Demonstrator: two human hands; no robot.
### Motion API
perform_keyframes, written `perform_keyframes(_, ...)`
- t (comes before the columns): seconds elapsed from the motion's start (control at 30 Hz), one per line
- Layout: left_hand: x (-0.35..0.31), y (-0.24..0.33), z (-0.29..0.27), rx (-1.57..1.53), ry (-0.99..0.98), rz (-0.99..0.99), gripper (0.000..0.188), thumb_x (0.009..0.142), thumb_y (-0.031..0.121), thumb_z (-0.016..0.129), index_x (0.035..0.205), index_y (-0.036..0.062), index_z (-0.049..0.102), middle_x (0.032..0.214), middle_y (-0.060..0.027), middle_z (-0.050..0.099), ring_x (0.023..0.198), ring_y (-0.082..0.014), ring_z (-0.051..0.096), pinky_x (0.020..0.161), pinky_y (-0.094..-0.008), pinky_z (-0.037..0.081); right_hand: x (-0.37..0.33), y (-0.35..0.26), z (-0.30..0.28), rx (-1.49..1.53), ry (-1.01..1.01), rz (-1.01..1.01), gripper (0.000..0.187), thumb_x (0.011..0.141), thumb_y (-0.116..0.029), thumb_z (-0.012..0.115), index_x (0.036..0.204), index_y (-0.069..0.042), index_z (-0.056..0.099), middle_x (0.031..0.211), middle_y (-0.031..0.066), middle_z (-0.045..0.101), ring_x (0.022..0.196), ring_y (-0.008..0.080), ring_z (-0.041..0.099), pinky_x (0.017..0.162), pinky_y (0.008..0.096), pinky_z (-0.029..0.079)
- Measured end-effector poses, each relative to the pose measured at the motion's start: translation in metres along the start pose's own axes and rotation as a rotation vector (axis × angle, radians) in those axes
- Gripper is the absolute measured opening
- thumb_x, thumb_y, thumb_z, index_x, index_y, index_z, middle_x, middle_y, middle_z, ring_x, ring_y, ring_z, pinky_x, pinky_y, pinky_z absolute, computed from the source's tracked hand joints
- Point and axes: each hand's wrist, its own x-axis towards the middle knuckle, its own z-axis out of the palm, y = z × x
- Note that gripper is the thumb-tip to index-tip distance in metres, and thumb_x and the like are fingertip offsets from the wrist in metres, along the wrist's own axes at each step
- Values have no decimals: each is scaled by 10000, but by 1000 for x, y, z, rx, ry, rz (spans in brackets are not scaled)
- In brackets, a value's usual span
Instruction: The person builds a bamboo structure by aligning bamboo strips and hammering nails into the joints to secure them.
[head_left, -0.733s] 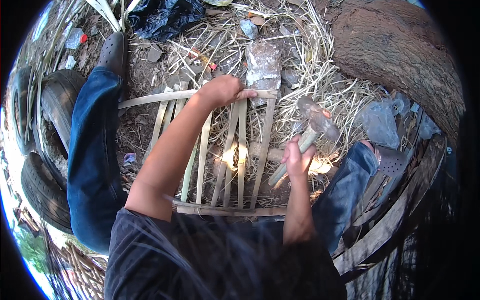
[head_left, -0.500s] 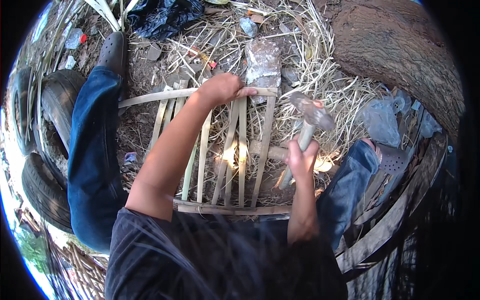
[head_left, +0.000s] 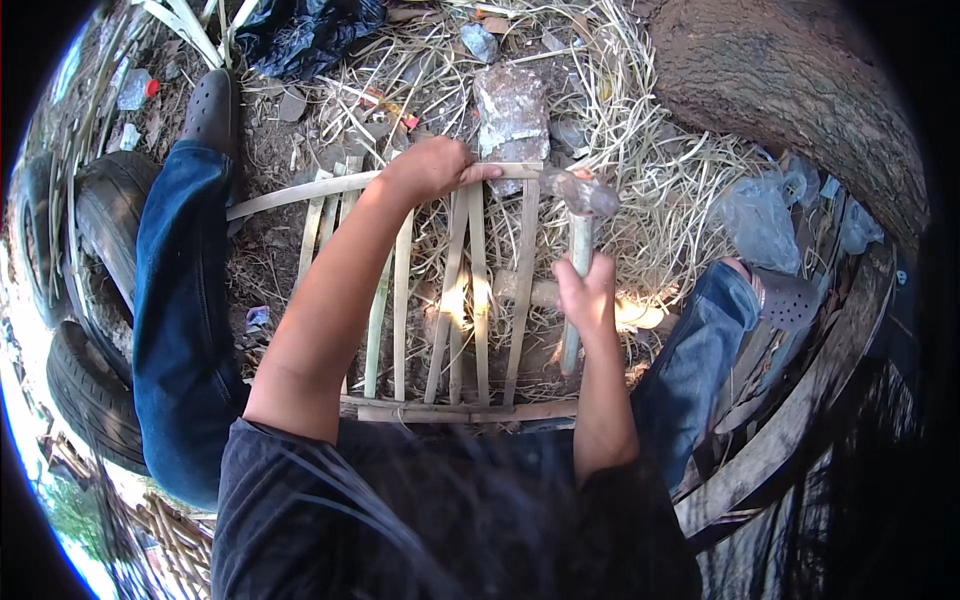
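My left hand [head_left: 437, 167] is closed around a long, pale, slightly curved wooden strip [head_left: 300, 193], close to its right end. Several thin upright slats [head_left: 522, 300] run from that strip down to a bottom rail [head_left: 465, 411] near my lap, forming an open frame. In my right hand [head_left: 588, 292] is a hammer [head_left: 580, 243], gripped by its pale handle. Its blurred metal head is at the strip's right end, by the top of the rightmost slat; whether they touch I cannot tell. A flat whitish stone block [head_left: 512, 110] lies just beyond the strip.
Loose plant shavings [head_left: 640, 190] litter the ground around the frame. A short round log [head_left: 540, 291] lies behind the slats. My legs stretch out on both sides. A thick tree trunk [head_left: 780, 75] is at far right, clear plastic bags [head_left: 755, 220] below it, and tires [head_left: 90, 395] at left.
My right hand has swung the hammer head left and away from me, onto or over the strip's right end. My left hand keeps its grip; the whole view has shifted slightly.
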Motion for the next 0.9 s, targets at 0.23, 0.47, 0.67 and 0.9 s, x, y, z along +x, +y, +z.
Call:
perform_keyframes(0.23, 5, -4, 5, 2, 8, 44, 636, 913, 573, 464, 755, -5, 679, 630, -209, 603, 620, -393, 600, 641, -456, 491, -6, -17, 9, 10, -222, 94, 149, 790, -100, 564, 709, 25, 558, 536, 57, 536, 391, 133, 500, 365, 282, 407)
perform_keyframes(0.47, 2, 5, 0, -58, -6, 34, 635, 914, 566, 466, 766, -14, 678, 674, -232, 613, 672, -405, 607, 672, -462, 487, -35, 6, 21, 258, 207, -217, 76, 792, -23, 577, 803, 0, 505, 552, 43, 489, 402, 102, 468, 363, 260, 384)
perform_keyframes(0.67, 3, 5, 0, -18, -14, 5, 675, 917, 591, 428, 795, -29, 669, 675, -222, 615, 685, -401, 607, 686, -467, 480, -9, -32, -9, 315, 96, 128, 78, 777, -60, 544, 814, 8, 530, 517, 31, 480, 372, 120, 452, 360, 270, 377)
perform_keyframes(0.9, 3, -3, 6, -16, 46, 75, 668, 934, 575, 407, 789, -18, 676, 623, -216, 590, 637, -388, 595, 652, -464, 479, -13, -25, -1, 490, 128, 102, 134, 790, -96, 531, 701, 3, 519, 497, 54, 492, 382, 132, 485, 363, 295, 390)
